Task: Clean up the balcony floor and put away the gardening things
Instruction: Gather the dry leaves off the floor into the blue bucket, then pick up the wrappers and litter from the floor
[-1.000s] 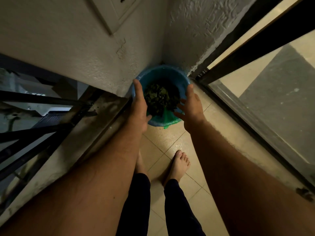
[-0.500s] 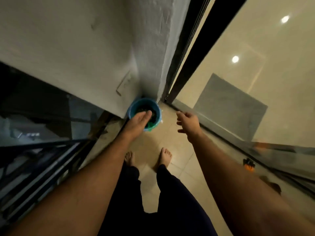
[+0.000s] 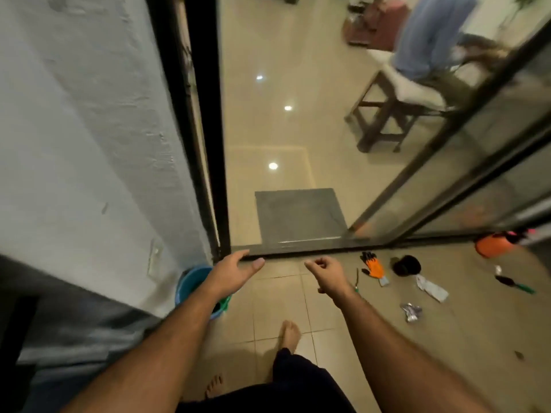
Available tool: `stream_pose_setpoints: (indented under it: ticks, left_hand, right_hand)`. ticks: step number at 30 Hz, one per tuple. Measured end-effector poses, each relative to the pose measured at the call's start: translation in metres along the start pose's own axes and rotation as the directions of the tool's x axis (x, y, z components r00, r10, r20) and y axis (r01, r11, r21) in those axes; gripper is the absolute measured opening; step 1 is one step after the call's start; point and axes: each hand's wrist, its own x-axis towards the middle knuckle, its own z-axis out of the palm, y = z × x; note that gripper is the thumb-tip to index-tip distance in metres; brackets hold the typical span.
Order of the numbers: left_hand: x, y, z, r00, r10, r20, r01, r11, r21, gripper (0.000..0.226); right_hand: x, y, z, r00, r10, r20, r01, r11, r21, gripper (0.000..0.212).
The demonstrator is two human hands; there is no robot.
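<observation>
Below empty left fingers [image 3: 253,265], blue bucket [image 3: 190,283]

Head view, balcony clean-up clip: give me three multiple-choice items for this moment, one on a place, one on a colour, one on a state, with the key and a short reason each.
1. Where does the blue bucket stand?
A. in the corner by the wall
B. indoors on the stool
C. beside the orange sprayer

2. What colour is the glove lying on the floor tiles?
A. blue and white
B. orange and black
C. all green

3. What is the left hand doing?
A. gripping the bucket rim
B. pinching the glove
C. open, holding nothing

Key: 1 A, the bucket sits at the foot of the wall next to the door frame; 2 B, orange palm with black fingers; 3 C, its fingers are spread and empty.
</observation>
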Motion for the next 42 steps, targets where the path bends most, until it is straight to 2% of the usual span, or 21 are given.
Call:
stream_pose_setpoints:
  ticks: [2, 5, 6, 8, 11, 14, 18, 25, 28, 31, 34, 42]
  left_hand:
    - [-0.003, 0.011, 0.014, 0.993, 0.071, 0.089, -0.080, 0.991, 0.105, 0.121]
    - [-0.020, 0.038, 0.039, 0.959, 0.154, 0.239, -0.216, 0.941, 0.260, 0.091]
    - [-0.024, 0.043, 0.050, 0.941, 0.175, 0.290, -0.265, 0.913, 0.309, 0.089]
    - [-0.030, 0.052, 0.075, 0.899, 0.196, 0.393, -0.362, 0.837, 0.411, 0.105]
    - [-0.027, 0.059, 0.114, 0.859, 0.189, 0.476, -0.448, 0.729, 0.517, 0.136]
    - [-0.032, 0.078, 0.158, 0.823, 0.182, 0.538, -0.518, 0.630, 0.579, 0.132]
    - [-0.044, 0.111, 0.235, 0.768, 0.163, 0.620, -0.595, 0.540, 0.595, 0.092]
    - [-0.082, 0.152, 0.377, 0.637, 0.171, 0.752, -0.716, 0.492, 0.495, 0.090]
    - [-0.096, 0.171, 0.419, 0.554, 0.176, 0.814, -0.776, 0.465, 0.427, 0.089]
    - [-0.098, 0.189, 0.445, 0.501, 0.181, 0.846, -0.816, 0.424, 0.392, 0.087]
    - [-0.087, 0.202, 0.463, 0.497, 0.162, 0.852, -0.809, 0.440, 0.389, 0.086]
    - [0.003, 0.258, 0.466, 0.555, 0.138, 0.820, -0.752, 0.506, 0.423, 0.085]
  right_hand:
    - [-0.025, 0.029, -0.020, 0.998, 0.012, -0.065, -0.015, 0.998, -0.054, 0.039]
    - [-0.062, 0.073, -0.054, 0.984, 0.062, -0.168, -0.084, 0.988, -0.131, 0.063]
    - [-0.074, 0.089, -0.065, 0.976, 0.084, -0.200, -0.115, 0.982, -0.147, 0.068]
    - [-0.103, 0.128, -0.086, 0.954, 0.149, -0.260, -0.198, 0.965, -0.172, 0.076]
    - [-0.147, 0.188, -0.105, 0.902, 0.274, -0.333, -0.341, 0.926, -0.161, 0.083]
    - [-0.193, 0.246, -0.119, 0.843, 0.379, -0.381, -0.436, 0.897, -0.073, 0.089]
    - [-0.244, 0.309, -0.138, 0.780, 0.491, -0.389, -0.503, 0.861, 0.077, 0.089]
    - [-0.291, 0.370, -0.174, 0.706, 0.570, -0.421, -0.491, 0.822, 0.289, 0.076]
    - [-0.295, 0.384, -0.186, 0.671, 0.595, -0.442, -0.466, 0.803, 0.372, 0.070]
    - [-0.290, 0.390, -0.191, 0.639, 0.618, -0.457, -0.448, 0.783, 0.432, 0.064]
    - [-0.276, 0.394, -0.194, 0.624, 0.643, -0.443, -0.456, 0.761, 0.462, 0.061]
    - [-0.164, 0.376, -0.248, 0.691, 0.607, -0.392, -0.424, 0.780, 0.461, 0.050]
